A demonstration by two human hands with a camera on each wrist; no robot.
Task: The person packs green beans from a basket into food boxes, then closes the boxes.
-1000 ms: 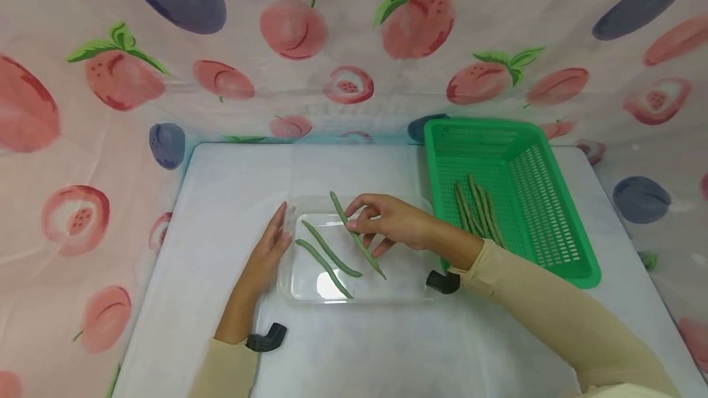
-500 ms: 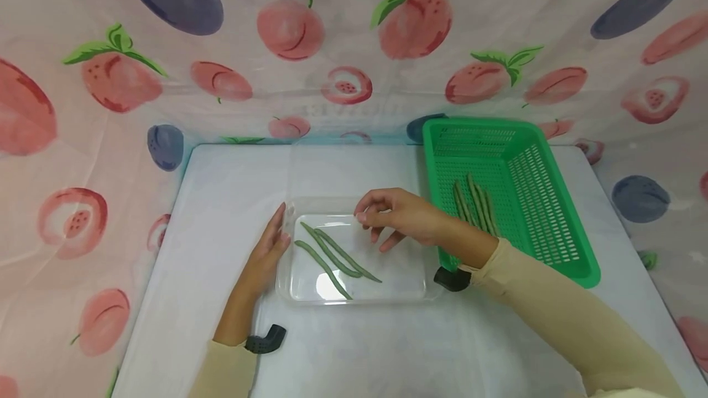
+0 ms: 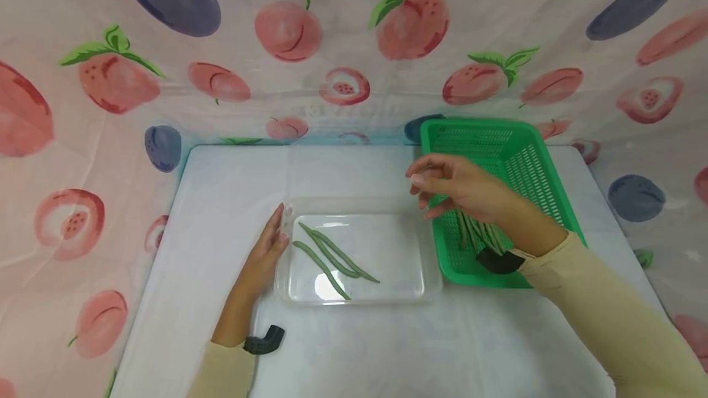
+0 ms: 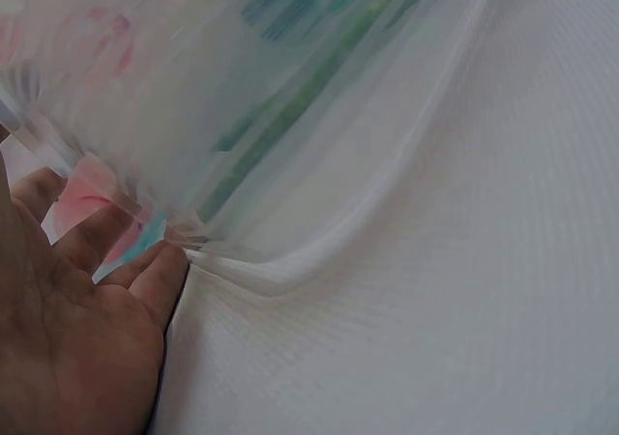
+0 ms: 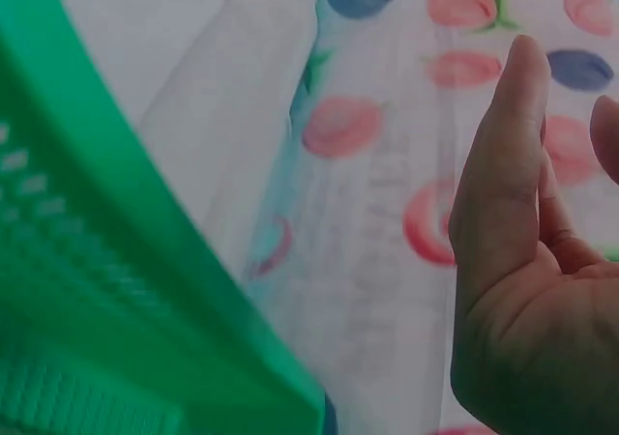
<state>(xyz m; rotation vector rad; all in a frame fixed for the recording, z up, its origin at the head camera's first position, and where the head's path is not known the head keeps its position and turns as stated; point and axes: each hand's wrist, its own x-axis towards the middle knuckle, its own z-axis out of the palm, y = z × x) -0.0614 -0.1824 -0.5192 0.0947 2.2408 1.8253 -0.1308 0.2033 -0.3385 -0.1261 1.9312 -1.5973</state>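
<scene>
In the head view my left hand (image 3: 264, 257) rests with extended fingers against the left end of a clear plastic container (image 3: 398, 250). The left wrist view shows that hand's fingertips (image 4: 160, 275) at the container's edge. Three green beans (image 3: 322, 268) lie slantwise on the container's floor, two of them touching. My right hand (image 3: 464, 186) hovers over the left rim of a green plastic basket (image 3: 553, 171), fingers loosely bent and holding nothing. Beneath its wrist, several more green beans (image 3: 478, 232) lie in the basket, partly hidden by the arm.
A white-covered table (image 3: 354, 349) carries both containers, the basket standing at the right. Behind and beside it hangs a fruit-printed sheet (image 3: 232, 29). Each wrist wears a black device (image 3: 265, 340).
My right hand has let go of a green bean, which now lies beside the others in the clear container. The hand then moved right and up to the basket. My left hand stayed put.
</scene>
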